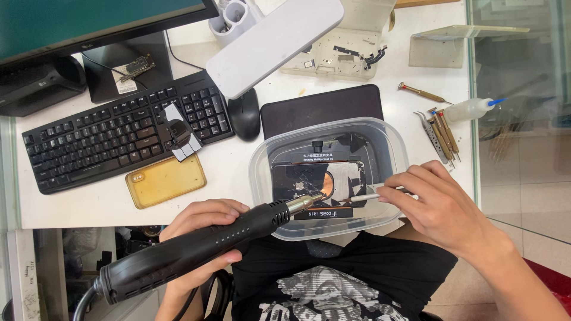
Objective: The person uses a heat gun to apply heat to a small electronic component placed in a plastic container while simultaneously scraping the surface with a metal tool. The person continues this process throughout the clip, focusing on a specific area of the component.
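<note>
One camera only, riding on the person's head and looking steeply down over the chest at the white tabletop [250, 160]. It is sitting close, the near edge and the person's lap filling the bottom, the monitor [101, 24] cutting across the top left, and floor showing on the right.

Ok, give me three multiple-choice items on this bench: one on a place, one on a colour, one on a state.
1. Where does the phone being worked on lie?
A. On the keyboard
B. Inside the clear plastic tub
C. On the floor

2. What colour is the phone case below the keyboard?
A. Yellow
B. Blue
C. Red

3. What does the left hand hold?
A. Nothing
B. The mouse
C. The black heat gun

Answers: B, the tub's walls surround the phone; A, the case looks amber-yellow; C, the fingers wrap the gun's handle, nozzle aimed into the tub.
</note>
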